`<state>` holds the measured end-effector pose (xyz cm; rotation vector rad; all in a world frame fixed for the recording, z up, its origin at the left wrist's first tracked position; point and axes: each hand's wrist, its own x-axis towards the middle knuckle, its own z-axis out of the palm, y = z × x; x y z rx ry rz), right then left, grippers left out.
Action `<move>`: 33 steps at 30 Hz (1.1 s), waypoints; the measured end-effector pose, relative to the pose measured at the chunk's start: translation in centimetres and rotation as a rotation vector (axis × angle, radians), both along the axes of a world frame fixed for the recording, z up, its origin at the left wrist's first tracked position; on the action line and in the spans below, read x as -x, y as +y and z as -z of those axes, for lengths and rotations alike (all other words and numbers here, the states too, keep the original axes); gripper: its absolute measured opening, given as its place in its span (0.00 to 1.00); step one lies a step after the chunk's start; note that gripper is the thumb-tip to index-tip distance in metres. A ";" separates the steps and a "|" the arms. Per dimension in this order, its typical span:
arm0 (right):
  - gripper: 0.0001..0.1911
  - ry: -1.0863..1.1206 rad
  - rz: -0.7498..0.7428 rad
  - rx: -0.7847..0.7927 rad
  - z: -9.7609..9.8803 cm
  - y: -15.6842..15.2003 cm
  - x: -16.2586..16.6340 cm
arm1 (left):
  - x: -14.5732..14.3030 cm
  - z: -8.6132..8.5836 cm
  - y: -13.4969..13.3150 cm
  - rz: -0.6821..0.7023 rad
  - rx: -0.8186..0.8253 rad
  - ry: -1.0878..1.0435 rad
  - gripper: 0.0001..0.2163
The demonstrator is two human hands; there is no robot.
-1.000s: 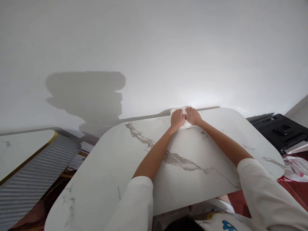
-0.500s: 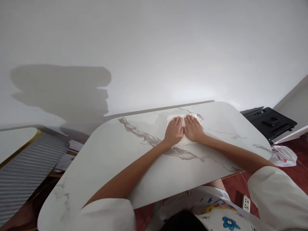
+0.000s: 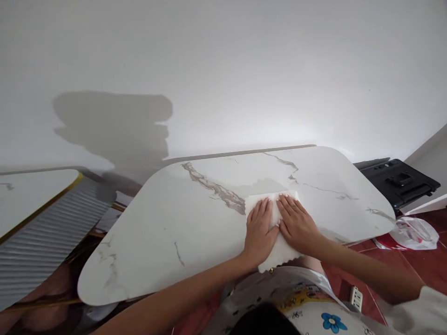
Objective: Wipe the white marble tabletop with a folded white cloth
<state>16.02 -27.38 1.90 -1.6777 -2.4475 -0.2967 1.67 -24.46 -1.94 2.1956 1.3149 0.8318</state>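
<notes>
A white cloth (image 3: 283, 253) with a wavy lower edge lies flat on a white marble-patterned table (image 3: 209, 223), reaching the table's near edge. My left hand (image 3: 260, 232) presses down on its left half, palm down with the fingers stretched forward. Beside it, my right hand (image 3: 298, 225) rests flat on the right half, fingers also extended. The two thumbs come close together over the middle of the cloth. Both palms hide much of it.
A pale wall (image 3: 223, 83) runs behind the table. At left stands a cabinet (image 3: 45, 223) with a ribbed grey side and gold trim. To the right are a black case (image 3: 401, 181) and a plastic bag (image 3: 417, 232). A power strip (image 3: 356, 298) lies on the red floor.
Both hands have drawn the cloth toward me, from the table's middle to its near edge. The view has shifted slightly, and my elbows are bent further back.
</notes>
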 end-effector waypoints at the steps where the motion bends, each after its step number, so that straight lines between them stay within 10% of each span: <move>1: 0.28 0.008 0.002 -0.003 0.0 -0.5 -0.5 | -0.3 -0.3 -0.5 0.016 0.046 -0.014 0.31; 9: 0.27 0.041 0.001 0.003 -0.5 0.9 -5.2 | -4.5 -3.4 0.5 0.058 0.225 0.021 0.31; 25: 0.24 -0.013 0.030 -0.015 -0.9 21.3 -2.5 | -4.2 -2.2 19.3 -0.167 -0.212 0.183 0.20; 33: 0.26 0.018 0.058 0.054 -1.8 26.0 -4.7 | -6.6 -2.8 23.9 -0.170 -0.283 0.215 0.17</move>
